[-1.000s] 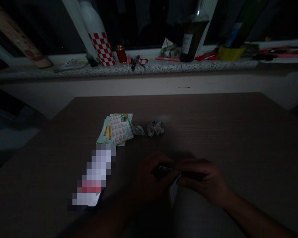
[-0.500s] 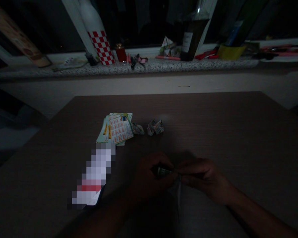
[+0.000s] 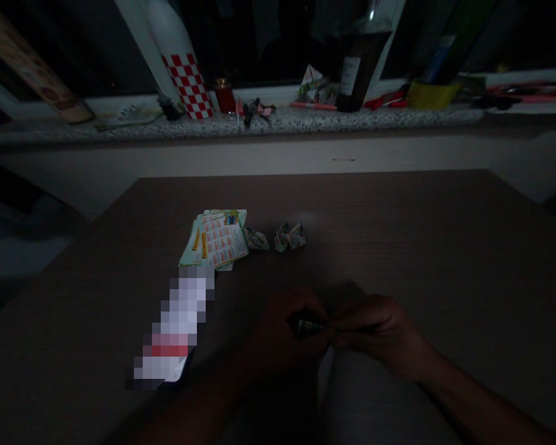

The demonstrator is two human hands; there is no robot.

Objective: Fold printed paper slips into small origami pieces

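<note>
The scene is very dark. My left hand and my right hand meet low at the centre of a brown table. Both hands pinch a small folded piece of printed paper between their fingertips. A pale part of the paper hangs down below the hands. Farther away on the table lies a stack of printed paper sheets, with a small folded paper piece at its right edge and another folded paper figure beside that.
A blurred-out flat object lies on the table left of my hands. Behind the table runs a speckled windowsill with a red-and-white checkered bottle, a small red jar, a dark bottle and scattered small items.
My fingers have drawn closer together on the paper, and the pale flap below them has shifted slightly. The view has tilted up a little. Nothing else on the table moved.
</note>
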